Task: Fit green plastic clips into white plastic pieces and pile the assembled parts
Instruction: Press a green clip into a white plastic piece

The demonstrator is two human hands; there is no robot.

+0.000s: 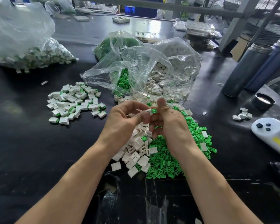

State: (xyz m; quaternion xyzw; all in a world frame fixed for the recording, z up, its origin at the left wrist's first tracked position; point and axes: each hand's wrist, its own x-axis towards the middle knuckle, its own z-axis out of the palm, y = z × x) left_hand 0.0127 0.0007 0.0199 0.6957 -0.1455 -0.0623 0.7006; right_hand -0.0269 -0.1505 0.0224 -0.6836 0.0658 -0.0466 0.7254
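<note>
Fingertips crowd the join, so how far the small green plastic clip sits inside the small white rectangular plastic piece cannot be made out; it seems partly in, with its forked end showing to the right. The left hand pinches the white piece between thumb and curled forefinger, and the right hand pinches the clip, thumb raised above it and fingers folded beneath. Another green sliver shows inside the right hand's curled lower fingers, too hidden to identify. Both parts are held in the air above the black worktable, over a loose heap of white plastic pieces that touches a loose heap of green plastic clips on its right. Left of the hands, well apart, lies the pile of assembled white-and-green parts. Behind the hands, crumpled clear plastic bags blur their contents, green at left and white at right.
</note>
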